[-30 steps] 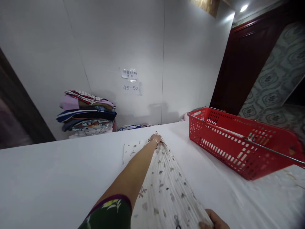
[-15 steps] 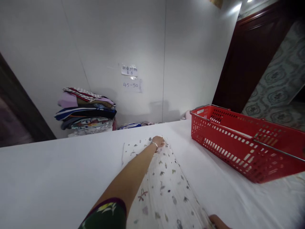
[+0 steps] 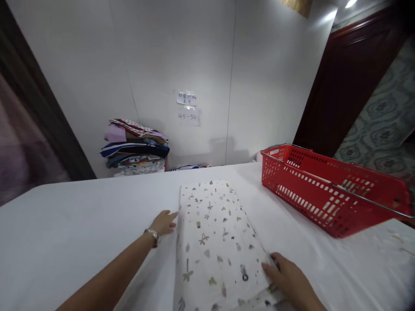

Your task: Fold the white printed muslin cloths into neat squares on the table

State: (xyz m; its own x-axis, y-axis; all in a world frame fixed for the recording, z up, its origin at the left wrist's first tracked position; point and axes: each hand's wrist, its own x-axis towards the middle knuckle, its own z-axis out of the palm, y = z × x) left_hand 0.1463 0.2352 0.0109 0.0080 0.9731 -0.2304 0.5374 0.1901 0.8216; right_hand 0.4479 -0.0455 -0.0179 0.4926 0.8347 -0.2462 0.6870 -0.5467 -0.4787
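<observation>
A white cloth [image 3: 214, 242] printed with small plants and shapes lies folded into a long strip on the white table [image 3: 81, 233]. My left hand [image 3: 164, 223], with a bracelet at the wrist, is beside the cloth's left edge, fingers apart and holding nothing. At the near right edge, my right hand [image 3: 287, 274] pinches the cloth between thumb and fingers. Layers of the cloth show at that corner, while its nearest end runs out of view.
A red plastic basket [image 3: 304, 190] with metal handles stands on the right of the table. Beyond the far edge is a stack of folded fabrics [image 3: 138, 149] against the grey wall [image 3: 181, 47]. Paper signs [image 3: 188, 115] hang on the wall.
My left hand has come back from the cloth's far end to its left side and opened. My right hand has moved further into view, holding the right edge. The cloth looks flatter.
</observation>
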